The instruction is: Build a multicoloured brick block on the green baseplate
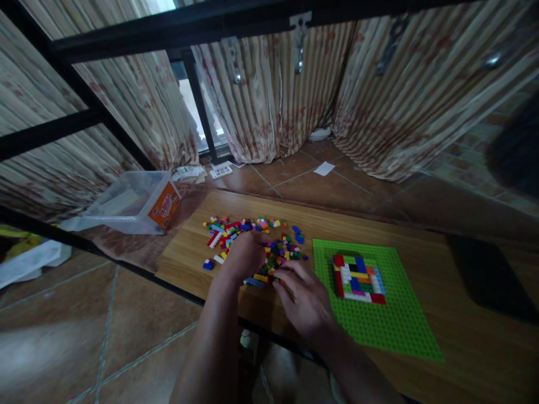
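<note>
The right hand [305, 300] had its fingers [283, 279] bent and close together, tips down among the loose bricks [256, 247]; whether they pinched one could not be told. Just to their left the left hand [242, 255] lay on the same heap, fingers curled under and hidden. Sorting for a piece seemed the step in hand; a clean pinch on one brick seemed called for. To their right a half-built block [357, 279] stood on the green baseplate [379, 331], on the table [463, 348].
</note>
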The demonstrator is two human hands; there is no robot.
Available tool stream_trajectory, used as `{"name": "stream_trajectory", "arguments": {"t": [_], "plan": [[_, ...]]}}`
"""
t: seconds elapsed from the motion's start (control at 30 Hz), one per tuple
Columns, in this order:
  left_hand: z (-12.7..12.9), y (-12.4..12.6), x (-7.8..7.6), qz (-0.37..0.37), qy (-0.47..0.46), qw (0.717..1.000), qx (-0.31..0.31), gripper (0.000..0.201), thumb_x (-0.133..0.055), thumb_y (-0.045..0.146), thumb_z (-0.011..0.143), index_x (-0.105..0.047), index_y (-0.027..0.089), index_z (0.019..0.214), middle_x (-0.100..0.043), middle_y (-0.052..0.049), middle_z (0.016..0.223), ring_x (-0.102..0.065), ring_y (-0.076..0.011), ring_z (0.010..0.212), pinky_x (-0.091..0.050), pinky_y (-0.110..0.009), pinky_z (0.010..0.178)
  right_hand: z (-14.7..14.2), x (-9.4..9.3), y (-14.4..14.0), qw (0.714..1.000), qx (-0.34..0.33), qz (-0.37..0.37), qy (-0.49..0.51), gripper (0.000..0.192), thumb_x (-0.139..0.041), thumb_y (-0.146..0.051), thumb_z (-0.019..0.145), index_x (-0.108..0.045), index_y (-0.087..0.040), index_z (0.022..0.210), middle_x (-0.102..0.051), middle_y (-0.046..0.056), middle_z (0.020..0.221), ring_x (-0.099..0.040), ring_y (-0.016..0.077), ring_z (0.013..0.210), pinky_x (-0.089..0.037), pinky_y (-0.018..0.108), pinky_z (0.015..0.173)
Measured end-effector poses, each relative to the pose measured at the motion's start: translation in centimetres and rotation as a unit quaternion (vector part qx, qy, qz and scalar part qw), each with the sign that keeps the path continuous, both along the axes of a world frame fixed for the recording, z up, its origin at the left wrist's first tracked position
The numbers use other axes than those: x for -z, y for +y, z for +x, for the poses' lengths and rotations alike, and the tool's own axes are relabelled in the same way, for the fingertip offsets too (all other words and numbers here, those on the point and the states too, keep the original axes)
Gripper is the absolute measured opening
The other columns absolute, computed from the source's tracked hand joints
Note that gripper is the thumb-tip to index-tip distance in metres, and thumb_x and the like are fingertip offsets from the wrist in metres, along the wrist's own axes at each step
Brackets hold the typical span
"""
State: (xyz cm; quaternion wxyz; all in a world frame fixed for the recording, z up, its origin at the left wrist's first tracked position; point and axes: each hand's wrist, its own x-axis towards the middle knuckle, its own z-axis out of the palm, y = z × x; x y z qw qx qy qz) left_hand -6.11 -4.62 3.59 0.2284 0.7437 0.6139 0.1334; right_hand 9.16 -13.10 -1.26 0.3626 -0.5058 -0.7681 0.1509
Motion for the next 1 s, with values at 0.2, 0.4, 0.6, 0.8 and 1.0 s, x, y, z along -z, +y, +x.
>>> {"name": "stream_trajectory", "arguments": {"t": [0.2,0.4,0.6,0.8,1.0], "plan": [[0.0,0.0,-0.2,0.000,-0.007,1.000,-0.019,0.039,-0.047,0.007,0.079,-0.074,0.018,0.103,-0.074,-0.008,0.106,-0.068,-0.0216,0.102,-0.048,-0.029,0.092,-2.7,0.7,-0.4,0.998,-0.023,0.002,-0.061,0.015,-0.059,-0.016,0.086,-0.067,-0.020,0.098,-0.062,0.008,0.103,-0.056,0.0236,0.097,-0.049,0.038,0.085],[-0.4,0.2,0.3,0.008,-0.013,1.000,-0.008,0.037,-0.046,0.010,0.082,-0.072,0.017,0.107,-0.074,-0.008,0.107,-0.067,-0.0208,0.104,-0.048,-0.030,0.094,-3.6,1.3,0.1,0.993,0.020,0.047,-0.103,0.012,-0.061,-0.012,0.085,-0.067,-0.020,0.091,-0.064,0.006,0.093,-0.056,0.0219,0.087,-0.048,0.035,0.077],[-0.7,0.6,0.1,0.046,-0.044,0.998,-0.023,0.033,-0.048,0.016,0.083,-0.072,0.015,0.105,-0.075,-0.010,0.100,-0.069,-0.0230,0.095,-0.051,-0.032,0.087,-3.6,0.9,0.6,0.996,0.054,0.042,-0.065,0.009,-0.057,-0.017,0.090,-0.064,-0.020,0.086,-0.064,0.004,0.086,-0.057,0.0205,0.083,-0.046,0.033,0.075],[-0.5,0.9,0.1,0.097,-0.167,0.980,-0.047,0.027,-0.052,0.024,0.084,-0.072,0.014,0.098,-0.075,-0.008,0.099,-0.068,-0.0213,0.094,-0.051,-0.029,0.085,-1.1,-0.8,0.5,0.993,0.102,-0.015,0.062,0.017,-0.047,-0.022,0.095,-0.060,-0.020,0.085,-0.064,0.004,0.082,-0.060,0.0184,0.079,-0.045,0.030,0.071],[1.3,0.3,0.3,0.018,-0.283,0.959,0.027,0.026,-0.055,0.029,0.084,-0.070,0.014,0.098,-0.073,-0.005,0.091,-0.066,-0.0180,0.085,-0.051,-0.027,0.079,1.5,-0.7,0.4,0.922,0.153,-0.131,0.330,0.021,-0.053,-0.034,0.091,-0.063,-0.020,0.102,-0.069,0.004,0.084,-0.064,0.0167,0.074,-0.052,0.029,0.068]]}}
